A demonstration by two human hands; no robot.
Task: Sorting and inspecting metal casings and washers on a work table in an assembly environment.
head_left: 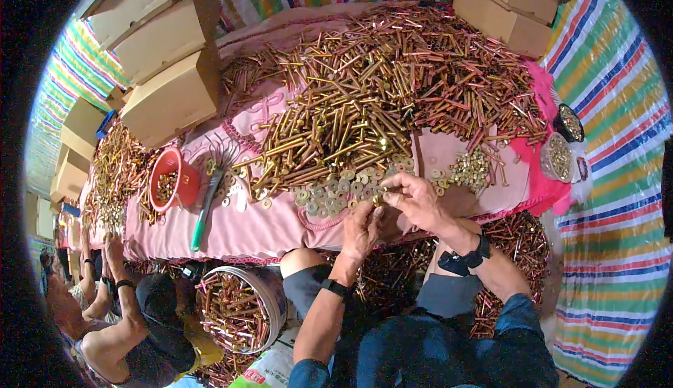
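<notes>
My left hand (361, 228) and my right hand (416, 204) meet at the near edge of the pink-covered table. Both are closed, fingertips pinched around a small brass-coloured metal piece (378, 200); fingers hide much of it, so its exact kind is unclear. Flat round washers (324, 197) lie in a loose heap just beyond my hands. Behind them rises a big pile of long gold-coloured bolts (343, 125). To the right of my right hand is a small heap of nuts (471, 169).
Left of my hands are a green-handled hand rake (205, 209) and a red bucket (188, 181). Cardboard boxes (172, 100) stack behind. Bowls of small parts (559, 157) line the right edge. Below stands a bolt-filled white bucket (270, 297). Another person (116, 332) works at left.
</notes>
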